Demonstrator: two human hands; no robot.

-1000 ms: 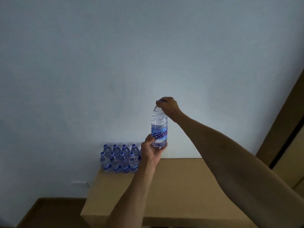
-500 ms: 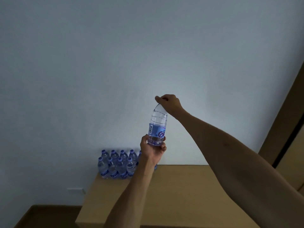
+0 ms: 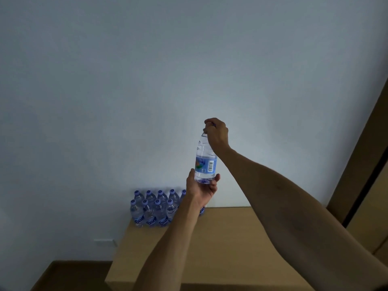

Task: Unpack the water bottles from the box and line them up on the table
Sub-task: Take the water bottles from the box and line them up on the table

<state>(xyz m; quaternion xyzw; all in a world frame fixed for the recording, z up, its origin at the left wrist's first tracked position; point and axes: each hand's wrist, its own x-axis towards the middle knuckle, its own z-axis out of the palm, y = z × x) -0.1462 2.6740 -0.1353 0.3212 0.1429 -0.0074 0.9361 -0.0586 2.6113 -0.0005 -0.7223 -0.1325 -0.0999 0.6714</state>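
One wall socket plate (image 3: 104, 242), pale, sits low on the white wall (image 3: 147, 80), left of the table. One table (image 3: 220, 248), light wood, flat top, stands with its far edge against the wall; a darker floor strip (image 3: 73, 274) shows below its left side. Standing bottles (image 3: 155, 208): a cluster at the table's far left corner, upright, touching one another, in two rows; four blue caps count in the front row and five in the back row, the fifth partly hidden behind the left forearm, so nine are visible and any further ones cannot be told. Each has a blue label and a blue cap. One left hand (image 3: 202, 189), palm up, cups the base of the held bottle from beneath, thumb on the left of the bottle and fingertips curled up round its right side. One held bottle (image 3: 205, 162), clear, water-filled, blue label with a barcode facing the camera, is raised in the air above and in front of the cluster, well clear of the tabletop, nearly upright with a slight lean. One right hand (image 3: 216, 133) grips the top of that bottle, fingers closed over the cap, which shows only as a sliver of blue. Two bare forearms reach in from the lower edge. One wooden panel (image 3: 361, 164), tan with a dark vertical seam, runs along the right edge.
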